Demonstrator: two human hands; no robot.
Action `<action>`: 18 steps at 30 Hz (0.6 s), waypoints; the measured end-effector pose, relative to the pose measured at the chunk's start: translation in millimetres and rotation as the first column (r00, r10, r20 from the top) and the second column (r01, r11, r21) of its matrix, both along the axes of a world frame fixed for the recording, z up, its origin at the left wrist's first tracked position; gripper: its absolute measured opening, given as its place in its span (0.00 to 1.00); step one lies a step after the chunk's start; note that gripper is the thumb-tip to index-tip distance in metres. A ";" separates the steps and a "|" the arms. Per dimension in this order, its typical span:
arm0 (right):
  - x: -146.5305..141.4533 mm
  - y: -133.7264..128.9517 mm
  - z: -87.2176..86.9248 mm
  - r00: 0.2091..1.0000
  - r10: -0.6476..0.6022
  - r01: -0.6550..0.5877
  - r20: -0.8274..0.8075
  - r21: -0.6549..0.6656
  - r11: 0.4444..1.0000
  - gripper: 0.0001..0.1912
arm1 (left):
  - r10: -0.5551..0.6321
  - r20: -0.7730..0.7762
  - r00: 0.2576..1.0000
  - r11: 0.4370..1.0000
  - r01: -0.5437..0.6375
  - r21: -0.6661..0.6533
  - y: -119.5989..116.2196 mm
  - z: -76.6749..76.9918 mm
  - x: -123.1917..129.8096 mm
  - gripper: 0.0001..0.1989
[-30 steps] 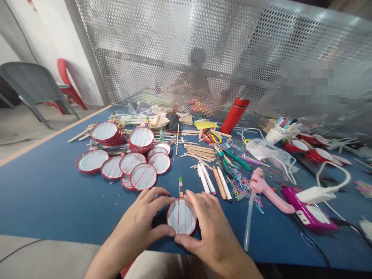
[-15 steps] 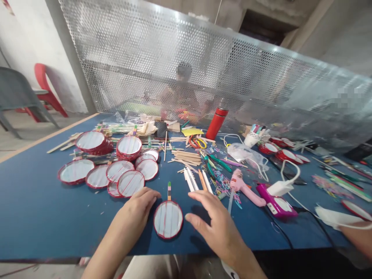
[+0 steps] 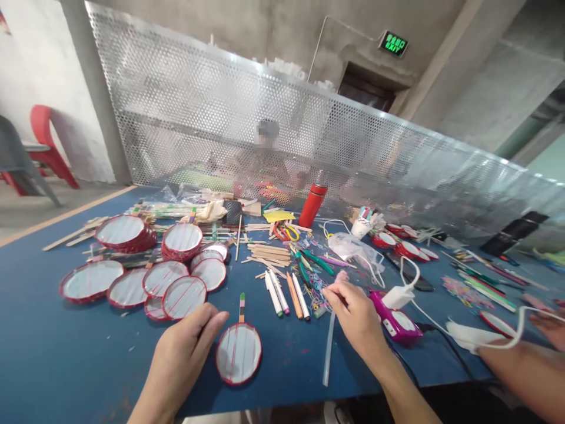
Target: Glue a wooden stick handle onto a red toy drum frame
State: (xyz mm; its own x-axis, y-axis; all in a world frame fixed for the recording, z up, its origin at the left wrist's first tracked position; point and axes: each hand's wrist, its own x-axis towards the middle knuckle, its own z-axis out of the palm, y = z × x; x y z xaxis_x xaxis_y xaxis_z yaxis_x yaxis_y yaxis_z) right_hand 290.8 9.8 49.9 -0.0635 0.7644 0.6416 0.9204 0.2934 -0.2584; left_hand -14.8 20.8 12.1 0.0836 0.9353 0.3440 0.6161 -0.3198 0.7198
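In the head view, the left hand (image 3: 183, 353) lies on the table, fingers together, just beside a red-rimmed disc (image 3: 238, 353) at its 9 o'clock. A striped stick (image 3: 241, 309) sits at the disc's 12 o'clock. The right hand (image 3: 355, 312), at 2 o'clock, pinches its fingertips; what they hold is too small to tell. Markers (image 3: 282, 294) lie near it.

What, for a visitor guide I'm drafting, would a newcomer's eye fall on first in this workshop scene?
The eye goes first to the red-rimmed round frames, stacked and scattered on the left of the blue table, with thin red lines across them. Next comes the person's left hand, beside another frame near the table's front edge. Farther back, a red flask stands before a perforated metal screen.
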 end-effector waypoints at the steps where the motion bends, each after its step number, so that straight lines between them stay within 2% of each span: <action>1: -0.8 2.2 0.9 1.000 0.002 -0.002 0.014 -0.002 1.000 0.16 | -0.001 -0.002 1.000 1.000 0.001 0.013 -1.5 -1.3 -0.8 0.20; 3: -3.6 5.3 3.1 0.999 0.004 -0.003 0.037 -0.013 1.000 0.15 | -0.004 0.020 1.000 1.000 0.003 0.018 -4.9 -4.5 -2.2 0.20; 7: -15.9 6.0 10.3 0.999 0.014 -0.012 0.045 -0.049 0.999 0.15 | 0.065 0.109 0.992 0.997 -0.069 0.039 -10.3 -7.0 -3.6 0.19; 10: -34.3 4.5 21.4 0.996 0.083 -0.081 0.027 -0.079 0.994 0.14 | 0.023 0.125 0.992 0.998 -0.031 0.061 -10.7 -4.8 -3.3 0.19; 14: -60.3 13.0 41.3 0.972 0.229 -0.217 0.052 -0.173 0.961 0.18 | -0.080 0.076 0.994 0.984 0.067 0.165 -6.1 -4.4 -5.3 0.19; 18: -68.7 45.2 53.6 0.954 0.196 -0.131 0.227 -0.273 0.953 0.14 | -0.066 0.089 0.994 0.977 0.046 0.207 -4.8 -5.9 -8.7 0.19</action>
